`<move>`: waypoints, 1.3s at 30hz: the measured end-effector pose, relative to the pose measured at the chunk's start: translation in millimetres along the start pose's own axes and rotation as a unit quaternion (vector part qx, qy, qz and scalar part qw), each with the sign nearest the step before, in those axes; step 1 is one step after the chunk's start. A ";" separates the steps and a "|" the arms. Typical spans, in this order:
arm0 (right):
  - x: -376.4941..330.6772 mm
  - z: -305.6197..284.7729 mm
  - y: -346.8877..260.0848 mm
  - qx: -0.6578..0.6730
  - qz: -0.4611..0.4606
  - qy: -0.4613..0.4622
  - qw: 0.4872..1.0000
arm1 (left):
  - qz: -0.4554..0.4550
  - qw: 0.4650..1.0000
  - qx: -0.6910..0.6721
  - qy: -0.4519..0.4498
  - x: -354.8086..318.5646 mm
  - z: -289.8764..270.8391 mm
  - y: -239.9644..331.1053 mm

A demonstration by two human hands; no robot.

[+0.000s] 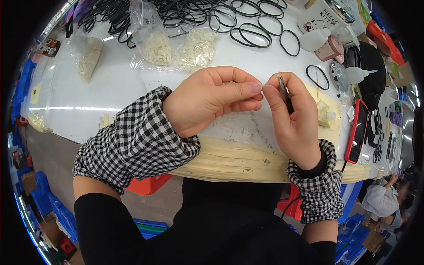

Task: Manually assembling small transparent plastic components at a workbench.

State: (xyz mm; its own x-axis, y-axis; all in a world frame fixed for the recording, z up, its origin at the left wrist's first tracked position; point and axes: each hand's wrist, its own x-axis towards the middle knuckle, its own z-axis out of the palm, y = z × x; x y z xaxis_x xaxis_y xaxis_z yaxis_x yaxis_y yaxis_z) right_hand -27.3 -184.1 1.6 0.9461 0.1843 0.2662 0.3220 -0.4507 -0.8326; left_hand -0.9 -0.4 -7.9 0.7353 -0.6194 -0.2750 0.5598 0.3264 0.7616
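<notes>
My left hand (216, 95) is closed, thumb pressed to the fingers, pinching a small pale piece that is mostly hidden. My right hand (293, 115) grips a pair of dark tweezers or a small blade (284, 92); its exact kind is hard to make out. The thumb and index finger of that hand meet the left fingertips at the pale piece. Both hands are just above the near edge of the white table (79, 104). Beyond the left hand lie clear plastic bags (157, 48) of small whitish pieces, and another such bag (89, 57) farther left.
Black rubber-like bands (251, 35) are heaped and scattered at the back. To the right are squeeze bottles (314, 39), a pink-lidded jar (329, 48), a yellow pad (329, 115) and a red-cased phone (357, 132). Another person (384, 201) sits at the far right.
</notes>
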 end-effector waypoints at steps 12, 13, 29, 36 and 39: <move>0.2 -12.0 -10.8 -0.106 -0.048 -0.035 0.993 | -0.020 0.998 0.024 -0.057 1.0 -2.1 11.1; -0.2 -12.0 -9.4 -0.121 -0.058 -0.037 0.990 | -0.029 0.997 0.026 -0.070 1.7 -3.1 13.2; -2.3 -13.5 -3.7 -0.165 -0.099 -0.048 0.980 | -0.052 0.989 0.050 -0.131 1.8 -4.7 18.7; -3.2 -14.0 -4.3 -0.164 -0.106 -0.039 0.980 | -0.052 0.989 0.046 -0.132 1.7 -3.2 18.8; -2.8 -12.1 -4.0 -0.164 -0.116 -0.026 0.979 | -0.054 0.989 0.048 -0.127 0.5 -2.8 19.3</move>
State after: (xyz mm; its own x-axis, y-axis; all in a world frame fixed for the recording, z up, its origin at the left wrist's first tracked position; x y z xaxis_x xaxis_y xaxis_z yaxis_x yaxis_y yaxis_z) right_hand -30.8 -193.3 10.1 0.8460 0.3548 0.3980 0.5296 -0.6464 -0.5493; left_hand 11.3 7.6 5.0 0.5460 -0.8107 -0.2113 0.5827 0.1863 0.7910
